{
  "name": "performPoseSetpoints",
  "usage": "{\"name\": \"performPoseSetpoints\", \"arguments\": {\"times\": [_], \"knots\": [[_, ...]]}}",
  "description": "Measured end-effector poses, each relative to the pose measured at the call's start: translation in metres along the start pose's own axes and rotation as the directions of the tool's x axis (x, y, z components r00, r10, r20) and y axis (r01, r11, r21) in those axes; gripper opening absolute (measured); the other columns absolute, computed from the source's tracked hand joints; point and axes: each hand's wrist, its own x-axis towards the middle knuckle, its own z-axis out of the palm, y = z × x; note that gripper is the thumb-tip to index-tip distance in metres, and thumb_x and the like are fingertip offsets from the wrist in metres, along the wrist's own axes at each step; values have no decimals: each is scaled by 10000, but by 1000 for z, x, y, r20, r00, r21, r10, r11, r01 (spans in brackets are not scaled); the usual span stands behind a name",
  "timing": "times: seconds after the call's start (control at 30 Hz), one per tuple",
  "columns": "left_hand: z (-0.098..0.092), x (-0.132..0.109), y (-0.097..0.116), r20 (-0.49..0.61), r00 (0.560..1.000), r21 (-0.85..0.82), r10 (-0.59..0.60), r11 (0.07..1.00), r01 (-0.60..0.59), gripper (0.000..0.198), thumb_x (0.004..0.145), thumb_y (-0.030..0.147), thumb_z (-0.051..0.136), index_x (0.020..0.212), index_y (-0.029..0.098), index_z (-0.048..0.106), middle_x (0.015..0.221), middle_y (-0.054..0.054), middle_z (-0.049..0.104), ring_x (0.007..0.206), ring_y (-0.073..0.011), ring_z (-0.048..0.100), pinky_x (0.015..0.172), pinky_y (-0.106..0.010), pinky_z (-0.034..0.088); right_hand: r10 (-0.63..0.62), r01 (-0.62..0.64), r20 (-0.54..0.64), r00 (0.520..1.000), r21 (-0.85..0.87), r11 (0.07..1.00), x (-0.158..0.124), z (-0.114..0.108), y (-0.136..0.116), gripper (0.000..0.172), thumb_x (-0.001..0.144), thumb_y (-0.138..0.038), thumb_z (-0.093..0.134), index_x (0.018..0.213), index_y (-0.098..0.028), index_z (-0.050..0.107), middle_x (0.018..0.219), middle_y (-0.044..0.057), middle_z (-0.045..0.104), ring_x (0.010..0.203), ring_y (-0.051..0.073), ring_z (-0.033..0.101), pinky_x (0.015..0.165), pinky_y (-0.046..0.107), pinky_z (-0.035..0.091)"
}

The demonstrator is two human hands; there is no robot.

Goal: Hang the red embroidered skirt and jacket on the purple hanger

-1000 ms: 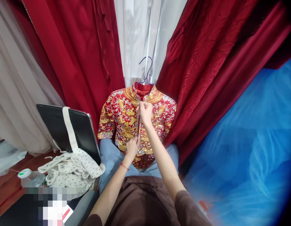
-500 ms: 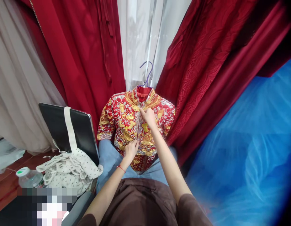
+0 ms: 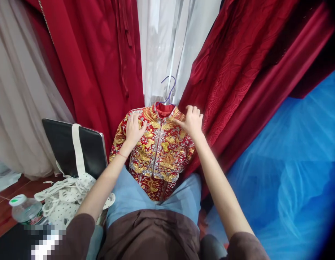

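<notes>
A red jacket (image 3: 156,151) with gold and silver embroidery lies on my knees, on a purple hanger (image 3: 169,90), its front zipped up to the collar. My left hand (image 3: 134,128) rests on the jacket's left shoulder, fingers bent and gripping the fabric. My right hand (image 3: 192,120) holds the jacket's right shoulder in the same way. A thin red string circles my left wrist.
Dark red garments (image 3: 97,61) and a white one (image 3: 162,43) hang behind. A blue plastic cover (image 3: 292,173) fills the right. At left stand a black case (image 3: 75,148), a spotted white bag (image 3: 67,195) and a plastic water bottle (image 3: 24,209).
My right hand has left the zip at the collar and my left hand has left the hem. Both moved outward and up onto the jacket's shoulders. The front now shows closed.
</notes>
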Motion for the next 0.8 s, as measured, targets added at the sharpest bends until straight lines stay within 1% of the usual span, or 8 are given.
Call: {"name": "performPoseSetpoints", "arguments": {"times": [0.07, 0.13, 0.23, 0.3, 0.4, 0.5, 0.67, 0.8], "knots": [[-2, 33, -5, 31, 999, 43, 19, 999, -21, 537, 922, 441, 556, 1336, 111, 469, 1400, -204, 508, 1342, -313, 436, 1123, -433, 325, -20, 19, 51, 998, 21, 1000, 0, 2, 6, 855, 834, -768, 513, 1304, -54, 481, 1215, 272, 549, 1137, 393, 503, 930, 543, 402], [2, 54, -12, 120, 991, 71, 50, 996, -59, 612, 915, 496, 555, 1373, 104, 450, 1427, -209, 504, 1374, -325, 408, 1150, -458, 264, -41, 39, 55, 998, 37, 999, -4, 9, 0, 909, 829, -800, 468, 1336, -46, 462, 1226, 279, 545, 1138, 396, 498, 944, 558, 385], [9, 66, -23, 274, 959, 106, 76, 988, -109, 501, 957, 521, 474, 1269, 135, 541, 1295, -167, 618, 1256, -291, 512, 1115, -440, 276, -17, 17, -6, 1000, 30, 999, -11, 23, -26, 986, 817, -809, 467, 1390, -9, 419, 1245, 298, 530, 1138, 402, 485, 984, 588, 340], [9, 66, -26, 312, 949, 155, 55, 982, -108, 426, 980, 519, 435, 1133, 156, 596, 1155, -142, 674, 1121, -274, 571, 1040, -406, 328, 37, -36, -42, 998, 27, 999, -14, 33, -43, 1023, 801, -800, 503, 1411, 14, 397, 1242, 309, 525, 1143, 410, 472, 1010, 617, 302], [5, 61, -23, 276, 961, 233, 28, 968, -95, 386, 1000, 502, 405, 984, 176, 611, 1034, -132, 690, 1020, -275, 593, 948, -377, 349, 97, -95, -69, 993, 35, 995, -14, 44, -56, 1048, 782, -780, 558, 1442, 12, 367, 1263, 311, 508, 1171, 415, 445, 1042, 646, 252], [0, 57, -15, 256, 966, 280, 28, 955, -102, 389, 1013, 484, 381, 931, 183, 613, 990, -131, 695, 985, -282, 606, 888, -364, 346, 105, -103, -55, 993, 32, 994, -14, 47, -52, 1063, 784, -758, 583, 1471, 13, 332, 1276, 301, 499, 1187, 403, 434, 1067, 633, 230], [-1, 58, -6, 248, 969, 334, 11, 938, -96, 439, 1036, 461, 325, 906, 179, 635, 927, -126, 713, 900, -270, 637, 799, -339, 330, 44, -43, -15, 999, 33, 999, -19, 42, -39, 1050, 802, -724, 595, 1504, -4, 293, 1291, 275, 498, 1185, 381, 438, 1076, 598, 235], [-1, 62, -7, 226, 974, 338, -24, 939, -56, 443, 1030, 478, 348, 855, 188, 634, 889, -109, 724, 851, -248, 644, 741, -315, 310, -17, 17, -8, 1000, 26, 1000, -20, 41, -27, 1019, 828, -725, 556, 1502, -4, 300, 1296, 273, 507, 1183, 379, 452, 1064, 579, 251]]}}
